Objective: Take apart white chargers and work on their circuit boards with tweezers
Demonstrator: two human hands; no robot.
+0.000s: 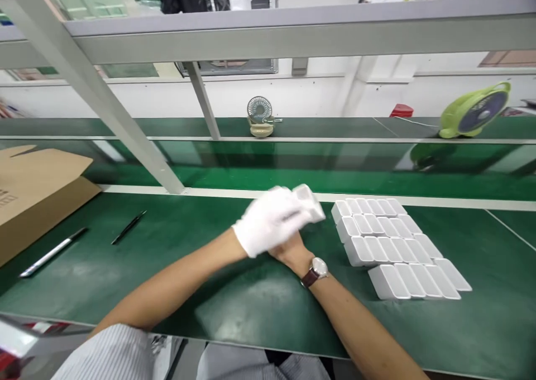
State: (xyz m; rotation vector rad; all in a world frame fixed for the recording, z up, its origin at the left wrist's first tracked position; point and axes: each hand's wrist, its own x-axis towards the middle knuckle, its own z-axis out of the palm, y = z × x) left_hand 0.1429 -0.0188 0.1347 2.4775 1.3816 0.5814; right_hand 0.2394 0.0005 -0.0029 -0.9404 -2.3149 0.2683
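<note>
My left hand (274, 219), in a white glove, is closed around a small white plastic box (307, 200), which tilts above the green table. The glove is a little blurred. Under and behind it sits my bare right hand (293, 252), with a watch on the wrist; its fingers are hidden by the glove, so what they do cannot be made out. Just right of the hands, several more white boxes (379, 250) stand side by side in rows on the table, their open tops facing up.
A cardboard box (46, 195) lies at the left, near a silver pen (52, 254) and a black pen (129, 227). A slanted metal post (121, 123) rises from the table's back edge. On the ledge behind stand a small fan (259, 114) and a green fan (475, 110).
</note>
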